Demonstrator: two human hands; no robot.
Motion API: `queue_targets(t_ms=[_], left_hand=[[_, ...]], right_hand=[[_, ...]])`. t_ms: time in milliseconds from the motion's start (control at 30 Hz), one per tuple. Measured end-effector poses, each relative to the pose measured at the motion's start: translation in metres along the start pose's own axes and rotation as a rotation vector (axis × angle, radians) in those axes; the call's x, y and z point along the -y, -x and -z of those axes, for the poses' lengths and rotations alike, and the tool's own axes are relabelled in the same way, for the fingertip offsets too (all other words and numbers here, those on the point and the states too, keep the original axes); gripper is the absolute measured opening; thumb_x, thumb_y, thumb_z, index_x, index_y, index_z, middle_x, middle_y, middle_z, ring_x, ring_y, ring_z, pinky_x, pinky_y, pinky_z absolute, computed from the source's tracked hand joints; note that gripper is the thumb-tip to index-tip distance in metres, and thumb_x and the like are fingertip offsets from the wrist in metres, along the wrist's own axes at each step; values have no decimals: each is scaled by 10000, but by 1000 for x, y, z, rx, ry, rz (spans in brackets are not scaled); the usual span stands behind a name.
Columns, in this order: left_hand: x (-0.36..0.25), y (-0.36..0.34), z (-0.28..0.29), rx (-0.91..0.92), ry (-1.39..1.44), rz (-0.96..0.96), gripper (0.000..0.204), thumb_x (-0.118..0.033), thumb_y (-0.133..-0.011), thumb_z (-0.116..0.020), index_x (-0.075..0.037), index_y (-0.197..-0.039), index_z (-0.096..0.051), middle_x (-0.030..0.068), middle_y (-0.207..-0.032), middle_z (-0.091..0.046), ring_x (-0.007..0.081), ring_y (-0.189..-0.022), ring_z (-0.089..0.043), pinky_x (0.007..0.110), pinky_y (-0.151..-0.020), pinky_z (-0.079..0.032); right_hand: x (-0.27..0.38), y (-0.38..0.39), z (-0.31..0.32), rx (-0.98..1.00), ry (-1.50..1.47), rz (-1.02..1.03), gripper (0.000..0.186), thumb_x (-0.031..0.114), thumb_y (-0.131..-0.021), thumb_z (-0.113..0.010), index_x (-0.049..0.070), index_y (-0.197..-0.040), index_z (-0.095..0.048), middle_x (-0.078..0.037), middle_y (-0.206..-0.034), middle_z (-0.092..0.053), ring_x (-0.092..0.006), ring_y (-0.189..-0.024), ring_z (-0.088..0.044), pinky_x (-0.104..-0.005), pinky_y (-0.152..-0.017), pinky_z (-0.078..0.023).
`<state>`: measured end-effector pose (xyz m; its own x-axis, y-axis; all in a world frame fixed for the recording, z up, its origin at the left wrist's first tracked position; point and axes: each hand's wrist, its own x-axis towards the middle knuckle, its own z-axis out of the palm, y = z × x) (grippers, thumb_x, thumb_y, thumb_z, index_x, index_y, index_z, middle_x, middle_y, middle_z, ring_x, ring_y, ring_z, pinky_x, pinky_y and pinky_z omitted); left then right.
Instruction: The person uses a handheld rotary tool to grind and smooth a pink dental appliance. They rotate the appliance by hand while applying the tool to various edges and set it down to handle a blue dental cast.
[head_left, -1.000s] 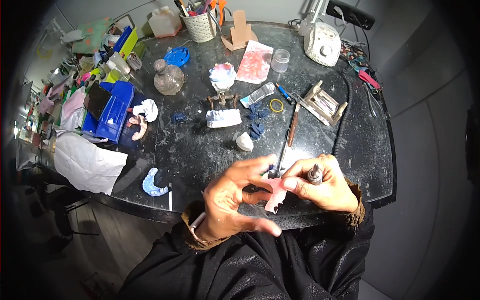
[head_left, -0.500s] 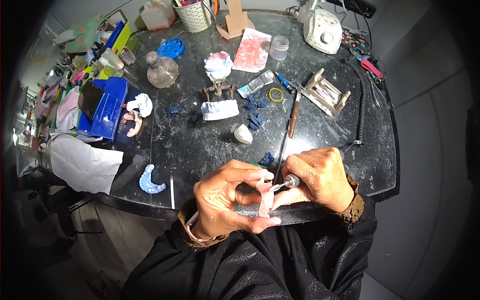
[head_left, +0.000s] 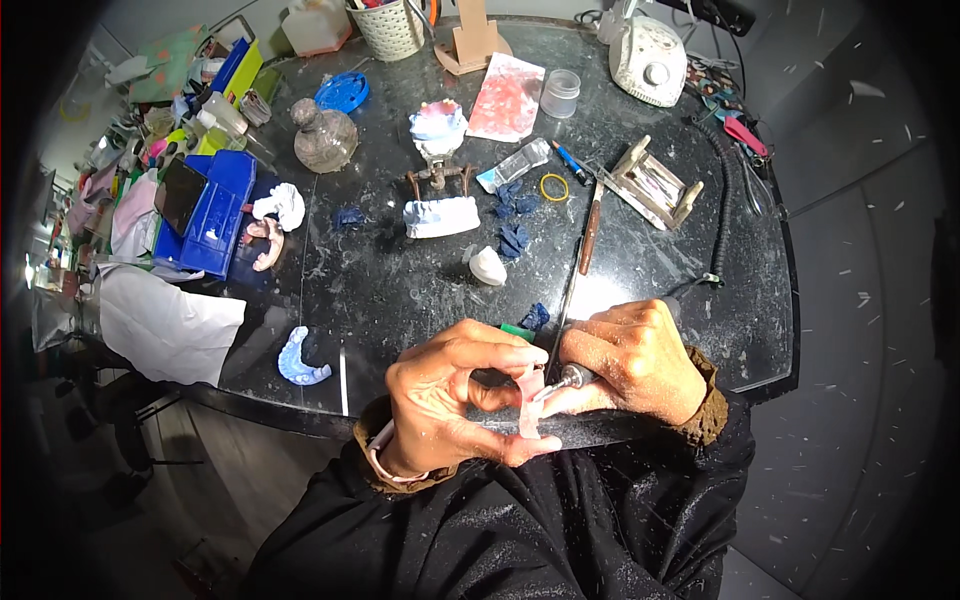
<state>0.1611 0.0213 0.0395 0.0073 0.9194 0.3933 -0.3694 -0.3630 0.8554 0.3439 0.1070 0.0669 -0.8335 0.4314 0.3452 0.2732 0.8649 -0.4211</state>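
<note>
Between the thumb and fingers of my left hand (head_left: pixel 450 395) is a pink denture base (head_left: pixel 530 405), held upright near the table's front edge. My right hand (head_left: pixel 632 355) is closed around a rotary handpiece (head_left: pixel 574 377). The handpiece's metal bur meets the right side of the pink piece, and my right thumb rests close beside it. Pale dust covers the skin of my right hand. Just beyond the hands lie a wax knife (head_left: pixel 590 238) with a brown handle and a crumpled dark blue scrap (head_left: pixel 536 317).
An articulator (head_left: pixel 438 177) with plaster casts stands mid-table. A blue arch-shaped piece (head_left: pixel 297 358) lies left, near a white sheet (head_left: pixel 170 325) and a blue box (head_left: pixel 220 215). Farther off are a glass burner (head_left: pixel 325 140), a wooden stand (head_left: pixel 652 185) and a white motor unit (head_left: pixel 648 62) with a coiled cord (head_left: pixel 727 200).
The handpiece tip has shifted slightly down and left along the pink base. White particles now fly through the air on the right. My left hand keeps its hold.
</note>
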Motion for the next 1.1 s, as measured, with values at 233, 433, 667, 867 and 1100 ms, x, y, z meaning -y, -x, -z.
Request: queue_targets(t_ms=[233, 433, 667, 867, 1100], left_hand=[[1, -1, -1, 18, 46, -39, 572, 47, -549, -841, 52, -1054, -571, 164, -1055, -550, 190, -939, -606, 261, -737, -592], [1, 1, -2, -14, 57, -43, 544, 55, -555, -835, 59, -1034, -579, 166, -1057, -547, 194, -956, -605, 272, -749, -594], [-1, 1, -4, -3, 79, -50, 530, 68, -556, -828, 61, -1027, -585, 160, -1055, -547, 194, -958, -604, 282, -766, -593], [-6, -3, -3, 44, 17, -1, 507, 64, -567, -823, 50, -1020, -596, 138, -1053, -549, 186, -964, -602, 277, -785, -587], [-6, 0, -2, 26, -21, -3, 504, 66, -579, -816, 36, -1036, -606, 127, -1047, -554, 174, -971, -599, 269, -788, -582]], right_hand=[[0, -1, 1, -32, 28, 29, 412, 459, -707, -685, 102, -678, -482, -24, -564, -490, -201, -505, -569, -333, -452, -421], [1, -2, 3, 1, 15, -24, 416, 462, -701, -682, 97, -690, -482, -26, -583, -509, -208, -522, -580, -331, -455, -425], [0, 0, 4, 22, 69, 99, 406, 445, -686, -699, 101, -688, -482, -18, -574, -491, -191, -499, -552, -316, -454, -423], [0, -1, 3, -42, 51, 60, 402, 443, -679, -704, 98, -722, -502, -5, -588, -502, -186, -500, -552, -303, -454, -426], [2, -1, 3, 19, 29, 23, 395, 427, -694, -696, 92, -732, -491, -19, -622, -517, -198, -543, -575, -322, -462, -427]])
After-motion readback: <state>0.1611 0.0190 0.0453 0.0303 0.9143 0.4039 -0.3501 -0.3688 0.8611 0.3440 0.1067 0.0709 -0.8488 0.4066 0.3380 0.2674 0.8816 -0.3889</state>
